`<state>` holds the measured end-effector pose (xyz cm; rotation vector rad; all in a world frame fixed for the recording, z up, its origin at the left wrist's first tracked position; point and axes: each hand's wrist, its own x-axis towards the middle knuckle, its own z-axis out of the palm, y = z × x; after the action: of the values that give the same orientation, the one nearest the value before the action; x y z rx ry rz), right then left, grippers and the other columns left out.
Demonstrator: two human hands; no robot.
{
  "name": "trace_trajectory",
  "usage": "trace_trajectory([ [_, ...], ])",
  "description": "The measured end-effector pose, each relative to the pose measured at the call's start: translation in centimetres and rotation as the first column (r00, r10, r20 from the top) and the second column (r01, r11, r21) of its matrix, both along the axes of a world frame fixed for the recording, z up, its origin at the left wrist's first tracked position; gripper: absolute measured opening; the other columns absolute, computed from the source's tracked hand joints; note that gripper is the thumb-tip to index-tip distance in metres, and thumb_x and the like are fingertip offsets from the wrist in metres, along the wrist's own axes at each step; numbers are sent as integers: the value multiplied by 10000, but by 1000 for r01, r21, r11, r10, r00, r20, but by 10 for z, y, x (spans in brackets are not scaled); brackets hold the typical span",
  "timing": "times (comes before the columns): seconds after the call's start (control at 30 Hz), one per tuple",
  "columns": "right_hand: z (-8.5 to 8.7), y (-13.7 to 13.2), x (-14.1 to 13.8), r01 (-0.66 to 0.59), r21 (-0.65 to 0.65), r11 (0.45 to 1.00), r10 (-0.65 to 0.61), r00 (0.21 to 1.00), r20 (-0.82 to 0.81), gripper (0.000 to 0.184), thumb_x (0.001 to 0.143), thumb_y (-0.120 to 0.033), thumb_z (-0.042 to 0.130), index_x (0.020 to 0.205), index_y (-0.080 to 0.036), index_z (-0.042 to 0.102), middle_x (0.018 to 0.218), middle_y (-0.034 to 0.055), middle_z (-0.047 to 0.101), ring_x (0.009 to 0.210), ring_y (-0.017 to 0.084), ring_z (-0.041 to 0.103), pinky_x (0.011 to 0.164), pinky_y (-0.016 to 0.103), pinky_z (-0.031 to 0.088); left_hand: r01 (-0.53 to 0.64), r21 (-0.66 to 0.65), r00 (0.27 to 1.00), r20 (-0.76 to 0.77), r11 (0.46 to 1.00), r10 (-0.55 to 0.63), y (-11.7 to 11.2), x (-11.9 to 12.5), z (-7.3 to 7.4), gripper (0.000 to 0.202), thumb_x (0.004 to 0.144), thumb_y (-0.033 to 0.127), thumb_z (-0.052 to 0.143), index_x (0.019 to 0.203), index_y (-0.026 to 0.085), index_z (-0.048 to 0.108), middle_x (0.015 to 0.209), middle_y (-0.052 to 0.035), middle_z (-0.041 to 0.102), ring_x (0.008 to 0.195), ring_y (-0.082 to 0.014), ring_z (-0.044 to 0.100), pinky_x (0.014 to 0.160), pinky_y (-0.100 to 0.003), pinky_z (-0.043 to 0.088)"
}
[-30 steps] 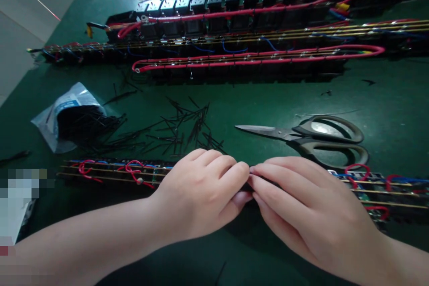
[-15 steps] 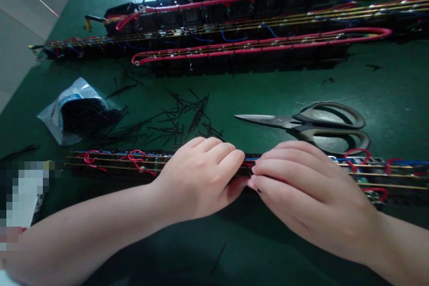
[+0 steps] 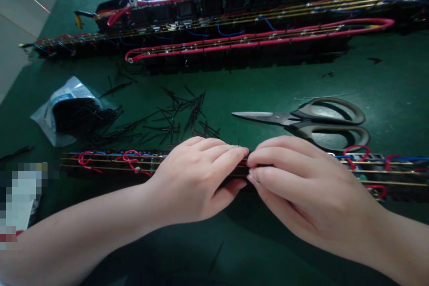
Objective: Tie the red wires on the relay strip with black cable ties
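A long black strip of electronics [image 3: 395, 178] lies crosswise before me, with brass rods, red and blue wires along its top. My left hand [image 3: 197, 178] is curled over its middle, fingers on the far side and thumb on the near side. Close against it, my right hand [image 3: 298, 178] is closed in a pinch over the same strip. What its fingertips hold is too small and covered to make out. The thin tip of a black cable tie [image 3: 239, 142] sticks up behind my left fingertips.
Open-handled scissors [image 3: 264, 117] lie beyond my right hand. Loose black cable ties [image 3: 174, 120] are scattered beyond the left, beside a plastic bag [image 3: 72, 89] of them. More strips with a thick red cable [image 3: 214, 47] lie across the back of the green table [image 3: 268, 250].
The view has shifted slightly. My right fingers have reshaped their pinch, my left thumb stands a little further from them, and a black tie tip now shows behind the left fingers.
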<state>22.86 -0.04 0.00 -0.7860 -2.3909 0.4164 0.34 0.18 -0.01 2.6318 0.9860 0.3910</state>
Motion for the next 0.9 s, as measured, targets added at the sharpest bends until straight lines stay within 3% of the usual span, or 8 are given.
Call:
trace_trajectory([
  [0.3,-1,0,-1,25,-40,999,-26,999,-18,172,956,-84,551,852,-207,612,884,49,712,877,192,645,774,360,551,-28,-146,986,160,989,52,3,-3,8,500,987,225,580,1466,153,457,1266,-70,758,1138,-182,726,940,-326,585],
  [0.47,-3,-1,1,36,-35,999,-37,999,-36,107,955,-96,566,931,-186,618,884,53,709,866,189,637,789,361,553,36,-107,985,172,994,-17,3,-4,7,385,991,248,586,1347,102,576,1205,-62,779,1045,-174,740,897,-323,575],
  [0.9,-1,-2,0,153,-75,985,-158,985,-73,114,929,-98,607,948,-210,606,899,54,699,843,200,666,784,352,561,49,-51,989,140,997,-41,3,-3,3,390,1004,265,566,1350,87,595,1223,-75,767,1055,-203,721,889,-364,564],
])
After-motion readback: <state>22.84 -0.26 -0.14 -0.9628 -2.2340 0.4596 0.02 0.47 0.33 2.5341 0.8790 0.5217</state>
